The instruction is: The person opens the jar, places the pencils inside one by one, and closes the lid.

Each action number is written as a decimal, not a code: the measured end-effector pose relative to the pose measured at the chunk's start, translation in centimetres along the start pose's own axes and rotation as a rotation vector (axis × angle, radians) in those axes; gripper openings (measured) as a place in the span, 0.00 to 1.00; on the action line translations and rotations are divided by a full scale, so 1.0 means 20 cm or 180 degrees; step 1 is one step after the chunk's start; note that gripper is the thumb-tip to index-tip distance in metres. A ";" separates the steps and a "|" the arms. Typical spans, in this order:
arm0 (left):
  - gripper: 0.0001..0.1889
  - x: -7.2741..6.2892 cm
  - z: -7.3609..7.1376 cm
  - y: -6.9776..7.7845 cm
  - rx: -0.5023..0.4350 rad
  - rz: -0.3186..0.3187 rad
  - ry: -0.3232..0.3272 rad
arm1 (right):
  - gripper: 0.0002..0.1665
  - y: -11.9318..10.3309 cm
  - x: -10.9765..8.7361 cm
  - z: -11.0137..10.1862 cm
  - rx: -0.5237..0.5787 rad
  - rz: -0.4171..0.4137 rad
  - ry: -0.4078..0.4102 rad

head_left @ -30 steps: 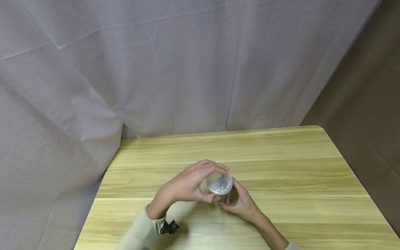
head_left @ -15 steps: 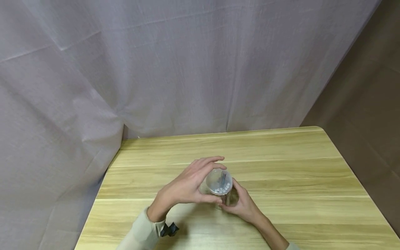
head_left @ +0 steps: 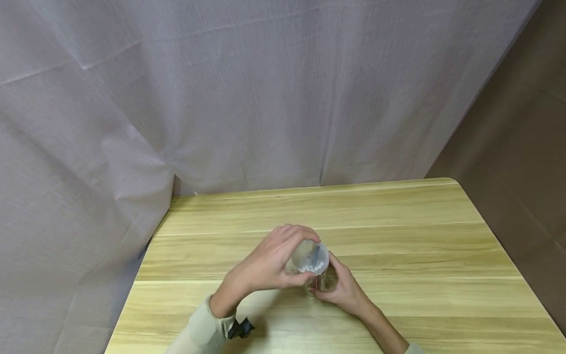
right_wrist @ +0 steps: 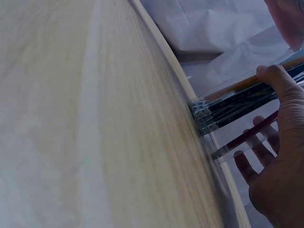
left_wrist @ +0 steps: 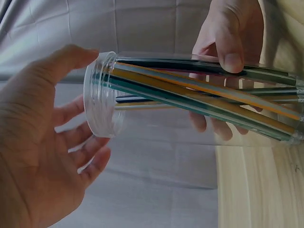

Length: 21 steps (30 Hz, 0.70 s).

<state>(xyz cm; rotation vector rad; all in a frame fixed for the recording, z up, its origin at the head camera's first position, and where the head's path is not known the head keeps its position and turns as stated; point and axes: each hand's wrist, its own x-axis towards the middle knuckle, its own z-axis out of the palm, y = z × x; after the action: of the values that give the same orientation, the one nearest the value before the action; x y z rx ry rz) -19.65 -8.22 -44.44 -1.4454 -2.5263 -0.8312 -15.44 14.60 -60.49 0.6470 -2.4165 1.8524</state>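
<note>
A clear plastic jar (left_wrist: 175, 135) stands upright on the table, with several pencils (left_wrist: 199, 97) inside, among them orange, teal and dark ones. Their metal-banded ends (right_wrist: 206, 111) are down at the base in the right wrist view. A clear round screw lid (left_wrist: 105, 121) caps the jar. My left hand (head_left: 276, 258) grips this lid by its edge, thumb on one side and fingertips on the other. Lower down, my right hand (head_left: 342, 290) holds the jar's body between thumb and fingers.
The wood-grain table (head_left: 398, 236) reaches back to a grey curtain (head_left: 247, 98). A brown cloth (head_left: 522, 162) hangs past its right edge. A black item (head_left: 240, 328) sits at my left sleeve cuff.
The left hand's fingers lifted and spread off the lid half a second ago, and now bend onto its edge again. The right hand keeps its hold; the jar stays in place.
</note>
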 end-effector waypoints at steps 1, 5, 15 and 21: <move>0.33 0.00 0.00 0.00 -0.0056 0.0066 -0.0022 | 0.54 0.00 0.00 0.00 0.0011 0.0014 0.0001; 0.35 0.00 0.00 -0.02 -0.0291 0.0224 -0.0124 | 0.54 0.00 0.00 0.00 -0.0037 -0.0030 0.0014; 0.46 -0.01 -0.01 -0.02 -0.0054 -0.0042 0.0065 | 0.56 0.00 0.00 0.01 0.0096 -0.0105 -0.0011; 0.42 0.00 -0.01 0.00 0.0199 -0.0278 0.0084 | 0.56 -0.01 0.00 0.00 0.0149 -0.0111 -0.0030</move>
<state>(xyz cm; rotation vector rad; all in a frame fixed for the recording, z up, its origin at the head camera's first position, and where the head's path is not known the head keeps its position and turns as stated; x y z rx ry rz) -19.57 -8.29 -44.31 -1.3054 -2.5876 -0.7712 -15.30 14.54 -60.33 0.6978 -2.3583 1.9022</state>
